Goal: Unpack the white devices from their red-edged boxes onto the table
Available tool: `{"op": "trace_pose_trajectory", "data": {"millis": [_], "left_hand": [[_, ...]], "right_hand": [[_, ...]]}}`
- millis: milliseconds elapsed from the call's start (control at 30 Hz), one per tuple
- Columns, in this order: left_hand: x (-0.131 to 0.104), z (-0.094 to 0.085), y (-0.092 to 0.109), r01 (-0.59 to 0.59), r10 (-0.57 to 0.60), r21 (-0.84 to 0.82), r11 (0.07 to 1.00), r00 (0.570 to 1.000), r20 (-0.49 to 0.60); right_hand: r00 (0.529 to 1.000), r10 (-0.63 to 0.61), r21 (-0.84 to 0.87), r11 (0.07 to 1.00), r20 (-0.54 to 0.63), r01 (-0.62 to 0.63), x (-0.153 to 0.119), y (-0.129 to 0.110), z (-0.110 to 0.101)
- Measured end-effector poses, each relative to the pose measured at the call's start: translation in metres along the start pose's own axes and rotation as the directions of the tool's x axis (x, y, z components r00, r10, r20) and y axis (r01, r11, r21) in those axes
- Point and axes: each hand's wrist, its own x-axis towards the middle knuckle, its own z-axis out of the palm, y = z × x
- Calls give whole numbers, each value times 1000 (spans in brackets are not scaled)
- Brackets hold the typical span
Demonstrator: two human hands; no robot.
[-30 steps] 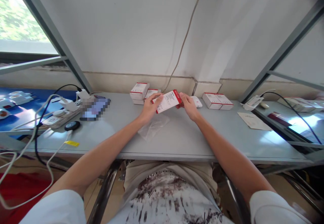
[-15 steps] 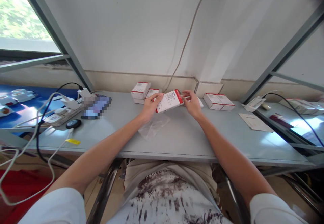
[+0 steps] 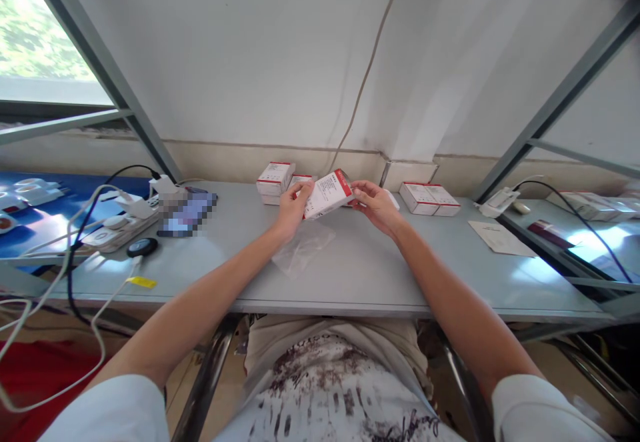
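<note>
A small white cardboard box (image 3: 329, 194) with a red end band and fine print is held tilted above the desk. My left hand (image 3: 294, 207) is closed around its left end. At the red right end, the bent fingers and thumb of my right hand (image 3: 376, 203) are pinched on the edge; whether they grip a flap there is too small to tell. A crumpled clear plastic bag (image 3: 305, 247) lies on the desk below the box. Behind my right hand a white item (image 3: 393, 200) is mostly hidden.
Similar boxes are stacked behind my left hand (image 3: 275, 181), and another pair (image 3: 430, 199) sits to the right. A phone (image 3: 189, 214), a power strip (image 3: 113, 232), cables and a black round device (image 3: 143, 247) are at left. A sheet of paper (image 3: 501, 238) lies right.
The box has tilted more steeply, its red end rising and shifting slightly left. My right hand's fingers have moved down and left along that end.
</note>
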Motion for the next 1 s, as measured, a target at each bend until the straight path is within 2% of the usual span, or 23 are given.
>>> {"op": "trace_pose_trajectory", "data": {"millis": [167, 300, 367, 467, 567, 733, 833, 1000], "left_hand": [[1, -3, -1, 25, -24, 9, 1000, 999, -29], [-3, -2, 0, -34, 32, 79, 996, 999, 23], [-4, -1, 2, -24, 21, 92, 995, 999, 40], [-5, -1, 4, -26, 22, 102, 994, 999, 48], [-7, 0, 7, -56, 48, 127, 990, 997, 63], [-12, 2, 16, -157, 152, 193, 968, 988, 41], [-16, 2, 20, -216, 204, 230, 949, 976, 77], [-17, 2, 21, -242, 224, 242, 940, 970, 100]], "right_hand": [[997, -60, -69, 996, 52, 64, -1, -2, 1], [997, -68, -124, 990, -31, 63, 1, 0, 4], [994, -82, -144, 987, -74, 71, 1, 0, 5], [994, -94, -148, 985, -60, 84, 0, -2, 6], [996, -77, -159, 985, -41, 70, 0, -3, 7], [991, -72, -199, 979, -114, 48, 1, 3, 10], [995, -62, -202, 978, -75, 46, 3, 7, 10], [993, -10, -176, 984, -114, -11, 6, 12, 8]]}}
